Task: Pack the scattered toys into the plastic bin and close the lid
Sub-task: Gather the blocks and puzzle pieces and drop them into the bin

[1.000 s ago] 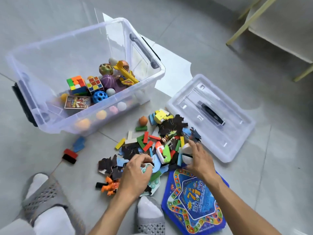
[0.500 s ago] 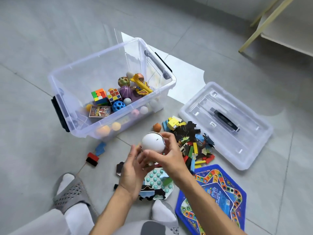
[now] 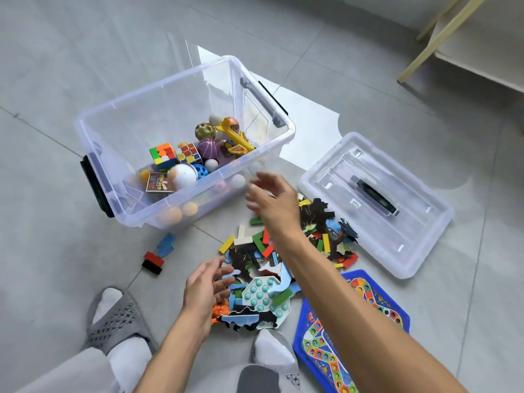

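The clear plastic bin stands open on the floor and holds cubes, balls, a card box and a white egg-shaped toy. My right hand hovers empty, fingers spread, just outside the bin's near right corner. My left hand is lower, fingers loose and empty, at the left edge of the toy pile of coloured blocks and puzzle pieces. The clear lid with a black handle lies on the floor to the right of the pile.
A white and teal bubble toy and an orange figure lie near my left hand. A blue game board sits at lower right. Red, black and blue pieces lie left of the pile. My slippered feet are below.
The white egg toy that both hands held above the pile now lies inside the bin. My right hand is empty beside the bin, and my left hand has dropped back toward the pile.
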Tool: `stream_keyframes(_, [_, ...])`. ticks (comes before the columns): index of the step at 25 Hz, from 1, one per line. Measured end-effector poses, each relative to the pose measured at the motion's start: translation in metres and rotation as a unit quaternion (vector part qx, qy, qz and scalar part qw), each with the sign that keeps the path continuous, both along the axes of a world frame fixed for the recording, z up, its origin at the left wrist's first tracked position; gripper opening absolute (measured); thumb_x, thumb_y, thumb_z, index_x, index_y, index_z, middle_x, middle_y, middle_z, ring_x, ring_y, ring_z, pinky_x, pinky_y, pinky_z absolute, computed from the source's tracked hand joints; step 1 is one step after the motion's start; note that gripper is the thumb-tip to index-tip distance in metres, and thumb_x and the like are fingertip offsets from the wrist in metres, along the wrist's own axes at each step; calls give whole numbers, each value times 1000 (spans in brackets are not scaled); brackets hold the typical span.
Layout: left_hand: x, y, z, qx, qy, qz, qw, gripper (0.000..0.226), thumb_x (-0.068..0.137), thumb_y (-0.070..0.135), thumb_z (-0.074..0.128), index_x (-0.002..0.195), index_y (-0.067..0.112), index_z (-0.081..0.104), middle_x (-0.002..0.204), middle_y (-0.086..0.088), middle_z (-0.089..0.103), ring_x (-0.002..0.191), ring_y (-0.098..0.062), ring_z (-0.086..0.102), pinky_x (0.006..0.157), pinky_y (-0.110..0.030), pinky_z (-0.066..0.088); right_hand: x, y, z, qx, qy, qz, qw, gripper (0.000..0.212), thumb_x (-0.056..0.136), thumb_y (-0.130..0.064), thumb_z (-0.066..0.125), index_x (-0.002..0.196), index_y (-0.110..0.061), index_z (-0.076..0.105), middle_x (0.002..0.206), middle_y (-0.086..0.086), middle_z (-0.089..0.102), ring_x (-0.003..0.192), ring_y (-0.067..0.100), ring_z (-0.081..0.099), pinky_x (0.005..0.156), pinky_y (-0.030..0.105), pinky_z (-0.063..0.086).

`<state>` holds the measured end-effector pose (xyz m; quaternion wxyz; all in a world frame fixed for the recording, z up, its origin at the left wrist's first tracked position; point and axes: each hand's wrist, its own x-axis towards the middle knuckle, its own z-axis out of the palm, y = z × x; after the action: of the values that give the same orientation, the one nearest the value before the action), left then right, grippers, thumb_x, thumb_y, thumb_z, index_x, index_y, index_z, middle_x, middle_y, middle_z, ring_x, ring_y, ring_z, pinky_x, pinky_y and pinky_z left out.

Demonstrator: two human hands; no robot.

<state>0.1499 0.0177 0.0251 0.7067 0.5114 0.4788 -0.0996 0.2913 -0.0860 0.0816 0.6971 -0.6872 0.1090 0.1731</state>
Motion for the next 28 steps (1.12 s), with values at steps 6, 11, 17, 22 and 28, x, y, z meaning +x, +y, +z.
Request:
stream_keyframes(6, [-5, -6, -42, 30, 49, -38, 998, 17, 95, 25, 56, 105, 15, 67, 95, -11, 71, 76, -19, 63, 58, -26, 49, -32, -111, -126, -497, -82, 200, 840, 36, 99, -21, 43, 134, -22, 52, 136, 0, 57, 110, 23, 56, 92, 40, 47])
stream_keyframes(11, [2, 9, -58, 98, 64, -62, 991, 14, 93, 15, 56, 98, 20, 68, 90, -4, 71, 76, -16, 62, 62, -26, 49, -11, -121, -160, -611, -160, 345, 695, 52, 92, -15, 44, 143, -27, 41, 147, -1, 42, 102, 25, 47, 86, 38, 45])
stream_keyframes(17, [-6, 20, -77, 166, 93, -84, 978, 18, 90, 11, 56, 90, 23, 69, 84, -2, 70, 71, -17, 60, 63, -31, 49, -5, -130, -167, -566, -170, 281, 756, 25, 93, -20, 55, 117, -18, 61, 102, 5, 57, 91, 28, 55, 72, 38, 41])
stream_keyframes(22, [-34, 19, -81, 286, 111, -94, 947, 26, 81, 6, 54, 91, 28, 64, 93, 2, 68, 81, -19, 64, 78, -43, 56, -31, -123, -141, -263, 18, 28, 964, 20, 85, -1, 53, 88, -19, 60, 83, 4, 63, 77, 24, 56, 62, 31, 43])
stream_keyframes(28, [-62, 0, -92, 345, 98, -375, 855, 54, 82, 27, 62, 134, 31, 46, 138, 4, 36, 121, -22, 43, 101, -32, 41, -85, -109, -106, 193, 314, -72, 927, 35, 72, 11, 33, 93, -7, 53, 86, 13, 59, 79, 30, 60, 68, 40, 56])
